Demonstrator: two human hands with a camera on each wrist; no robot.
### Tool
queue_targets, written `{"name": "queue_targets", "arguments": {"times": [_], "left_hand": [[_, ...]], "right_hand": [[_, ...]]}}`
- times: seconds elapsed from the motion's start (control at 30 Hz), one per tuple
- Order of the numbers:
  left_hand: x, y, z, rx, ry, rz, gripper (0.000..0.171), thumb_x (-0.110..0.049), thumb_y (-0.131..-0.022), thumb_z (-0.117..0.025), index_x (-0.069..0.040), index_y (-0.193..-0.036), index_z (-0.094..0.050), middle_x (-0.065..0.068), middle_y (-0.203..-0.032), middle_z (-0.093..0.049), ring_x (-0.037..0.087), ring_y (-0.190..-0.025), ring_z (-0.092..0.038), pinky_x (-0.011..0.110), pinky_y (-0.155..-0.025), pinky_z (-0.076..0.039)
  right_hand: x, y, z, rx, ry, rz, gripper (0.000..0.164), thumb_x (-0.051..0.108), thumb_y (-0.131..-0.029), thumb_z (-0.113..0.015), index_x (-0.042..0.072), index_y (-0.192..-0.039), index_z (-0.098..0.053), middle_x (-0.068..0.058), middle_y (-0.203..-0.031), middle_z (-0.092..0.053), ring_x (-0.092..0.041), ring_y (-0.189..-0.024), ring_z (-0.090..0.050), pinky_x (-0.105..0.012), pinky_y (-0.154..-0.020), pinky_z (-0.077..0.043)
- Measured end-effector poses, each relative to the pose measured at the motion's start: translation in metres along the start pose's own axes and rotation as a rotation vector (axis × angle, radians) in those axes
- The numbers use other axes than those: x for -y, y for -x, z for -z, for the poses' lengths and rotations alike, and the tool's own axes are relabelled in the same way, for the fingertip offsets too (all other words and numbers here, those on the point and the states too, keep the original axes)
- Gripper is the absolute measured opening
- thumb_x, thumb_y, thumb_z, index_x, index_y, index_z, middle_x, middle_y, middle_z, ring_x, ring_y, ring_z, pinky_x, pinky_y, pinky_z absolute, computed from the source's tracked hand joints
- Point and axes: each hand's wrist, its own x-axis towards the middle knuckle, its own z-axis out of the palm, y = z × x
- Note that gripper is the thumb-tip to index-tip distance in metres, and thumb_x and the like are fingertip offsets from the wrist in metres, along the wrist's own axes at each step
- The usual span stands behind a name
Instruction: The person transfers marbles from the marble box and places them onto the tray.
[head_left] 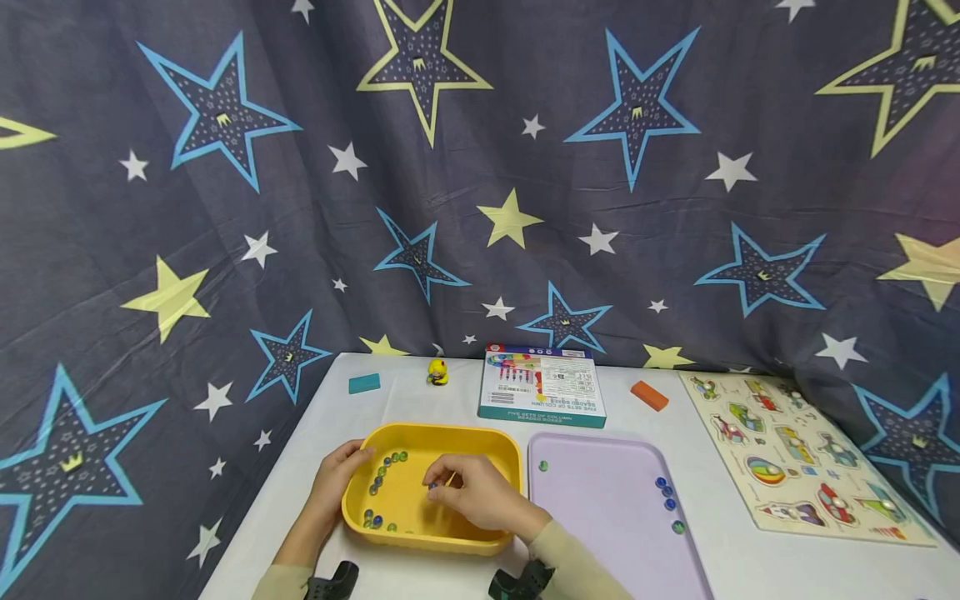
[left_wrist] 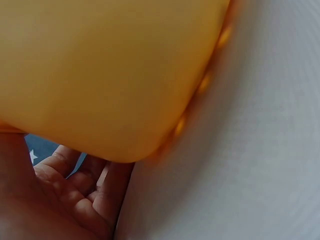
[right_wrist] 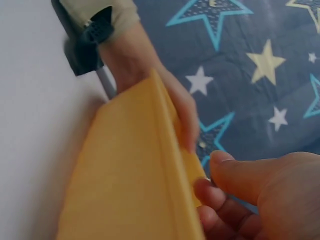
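The blue marble [head_left: 432, 486], pinched in the right hand [head_left: 480, 493] at lower centre, may roll away, we think, if the pinch loosens.

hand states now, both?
Left hand: closed, gripping the yellow tray at its left side.
Right hand: closed, pinching a blue marble over the tray.

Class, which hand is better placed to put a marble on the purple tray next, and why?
Probably the right hand: it appears to pinch a blue marble and is nearer the purple tray. The left hand holds the left side of the yellow tray.
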Motion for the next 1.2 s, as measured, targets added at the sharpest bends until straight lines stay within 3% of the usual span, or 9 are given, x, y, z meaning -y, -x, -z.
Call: {"name": "queue_targets", "arguments": {"times": [0.23,0.37,0.57,0.77,1.0,1.2], "left_hand": [[0.002,-0.001,-0.001,-0.003,-0.006,-0.009,0.041,-0.039,-0.083,-0.058,-0.01,-0.112,-0.059,0.01,-0.1,-0.059,0.022,-0.088,-0.052,0.025,-0.074,-0.046],[0.003,-0.001,-0.002,-0.003,-0.009,-0.005,0.042,-0.039,-0.083,-0.058,-0.01,-0.113,-0.059,0.009,-0.101,-0.059,0.021,-0.088,-0.052,0.025,-0.074,-0.046],[0.002,-0.001,-0.003,-0.003,-0.007,-0.001,0.04,-0.038,-0.084,-0.057,-0.01,-0.113,-0.059,0.009,-0.101,-0.06,0.021,-0.087,-0.053,0.025,-0.074,-0.046],[0.001,-0.001,-0.002,-0.004,-0.01,-0.001,0.039,-0.037,-0.085,-0.056,-0.01,-0.112,-0.059,0.01,-0.101,-0.06,0.022,-0.088,-0.053,0.025,-0.074,-0.046],[0.001,-0.001,-0.001,0.001,-0.011,-0.009,0.04,-0.038,-0.084,-0.057,-0.01,-0.112,-0.059,0.01,-0.1,-0.06,0.022,-0.087,-0.053,0.024,-0.074,-0.046],[-0.001,0.001,0.0,-0.006,-0.008,-0.003,0.039,-0.037,-0.084,-0.057,-0.01,-0.111,-0.06,0.01,-0.1,-0.06,0.022,-0.088,-0.052,0.025,-0.074,-0.046]], "right_hand": [[-0.007,0.017,0.022,-0.14,-0.03,0.014,0.011,0.023,-0.083,-0.065,0.025,-0.093,-0.062,0.011,-0.085,-0.06,-0.01,-0.07,-0.054,-0.022,-0.06,-0.046],[-0.014,0.027,0.037,-0.237,-0.063,-0.002,0.016,0.023,-0.082,-0.066,0.019,-0.097,-0.063,0.007,-0.085,-0.06,-0.012,-0.065,-0.052,-0.023,-0.056,-0.046],[-0.03,0.04,0.065,-0.365,-0.151,-0.1,0.02,0.016,-0.081,-0.067,0.01,-0.099,-0.063,-0.003,-0.085,-0.059,-0.014,-0.056,-0.049,-0.027,-0.048,-0.046],[-0.051,0.05,0.091,-0.457,-0.159,-0.243,0.019,0.012,-0.08,-0.067,0.007,-0.098,-0.063,-0.006,-0.086,-0.058,-0.021,-0.062,-0.052,-0.032,-0.054,-0.048],[-0.08,0.063,0.111,-0.507,-0.077,-0.353,0.024,0.02,-0.08,-0.068,0.009,-0.101,-0.065,-0.005,-0.089,-0.06,-0.019,-0.072,-0.054,-0.029,-0.058,-0.048],[-0.102,0.069,0.116,-0.549,0.046,-0.403,0.02,0.017,-0.08,-0.068,0.009,-0.098,-0.068,-0.003,-0.084,-0.063,-0.014,-0.068,-0.054,-0.025,-0.053,-0.044]]}}
